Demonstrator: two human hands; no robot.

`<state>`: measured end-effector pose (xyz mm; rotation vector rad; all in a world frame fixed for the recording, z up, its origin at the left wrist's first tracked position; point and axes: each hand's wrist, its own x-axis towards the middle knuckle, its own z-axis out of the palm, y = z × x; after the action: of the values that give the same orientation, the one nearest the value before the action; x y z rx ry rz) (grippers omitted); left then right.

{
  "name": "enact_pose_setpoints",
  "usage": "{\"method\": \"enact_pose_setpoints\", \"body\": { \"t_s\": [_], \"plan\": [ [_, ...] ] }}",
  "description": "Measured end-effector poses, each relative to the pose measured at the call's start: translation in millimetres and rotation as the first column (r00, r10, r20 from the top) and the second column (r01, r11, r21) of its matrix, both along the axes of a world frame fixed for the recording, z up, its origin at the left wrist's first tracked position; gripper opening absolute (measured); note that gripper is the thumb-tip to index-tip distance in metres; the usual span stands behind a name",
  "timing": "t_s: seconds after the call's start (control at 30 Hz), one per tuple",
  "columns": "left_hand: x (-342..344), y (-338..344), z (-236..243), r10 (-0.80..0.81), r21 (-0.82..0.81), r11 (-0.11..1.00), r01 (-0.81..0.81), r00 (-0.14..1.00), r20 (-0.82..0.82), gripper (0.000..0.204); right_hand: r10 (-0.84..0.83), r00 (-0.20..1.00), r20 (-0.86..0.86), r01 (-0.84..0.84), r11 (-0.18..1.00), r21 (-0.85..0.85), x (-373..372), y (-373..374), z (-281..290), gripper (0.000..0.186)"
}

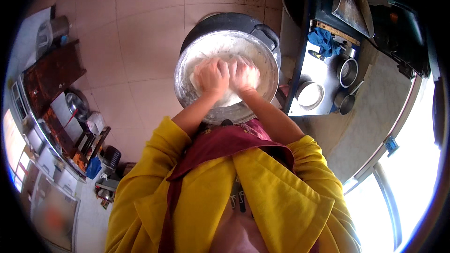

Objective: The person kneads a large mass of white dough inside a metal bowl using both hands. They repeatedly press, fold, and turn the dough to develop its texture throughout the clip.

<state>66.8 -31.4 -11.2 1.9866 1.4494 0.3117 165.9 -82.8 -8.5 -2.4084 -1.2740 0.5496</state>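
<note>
In front of me is a wide metal bowl (180, 76), its inner wall dusted with white flour. A pale mass of dough (228, 98) lies in it. My left hand (211, 76) and my right hand (244, 73) are side by side, pressing down on the dough with their fingers curled in. The hands hide most of the dough beneath them, and the right one is slightly blurred. Behind and under the bowl shows a large black pot (213, 23) with a side handle (267, 35).
To the right, a light-topped table (323, 77) bears a blue cloth (324, 41), a round tin (310, 94), a metal ring-shaped pan (348, 72) and a small saucepan (346, 105). Brown wooden furniture (51, 77) and a metal bowl (78, 105) stand at left. Pinkish tiles (145, 42) cover the floor.
</note>
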Motion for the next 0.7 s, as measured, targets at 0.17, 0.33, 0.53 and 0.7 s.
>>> {"method": "enact_pose_setpoints", "body": {
  "t_s": [0.17,0.33,0.53,0.7],
  "plan": [
    [19.6,22.5,-3.7,-0.004,-0.031,1.0,-0.001,0.989,-0.148,0.036,0.02,1.0,0.018,-0.017,0.985,-0.17,14.8,18.7,-8.4,0.033],
    [35.8,38.7,-3.8,0.039,-0.087,0.995,-0.055,0.984,-0.174,0.04,-0.002,0.996,0.094,0.016,0.989,-0.146,25.3,31.6,-11.1,0.039],
    [19.9,41.0,1.7,-0.008,-0.101,0.995,0.01,1.0,0.021,0.039,-0.143,0.987,-0.067,0.119,0.953,-0.278,25.7,40.7,10.9,0.044],
    [-14.2,11.5,74.2,0.005,-0.335,0.942,0.03,0.995,0.103,0.035,0.296,0.95,-0.1,-0.312,0.916,-0.253,15.5,4.5,23.1,0.038]
  ]
}}
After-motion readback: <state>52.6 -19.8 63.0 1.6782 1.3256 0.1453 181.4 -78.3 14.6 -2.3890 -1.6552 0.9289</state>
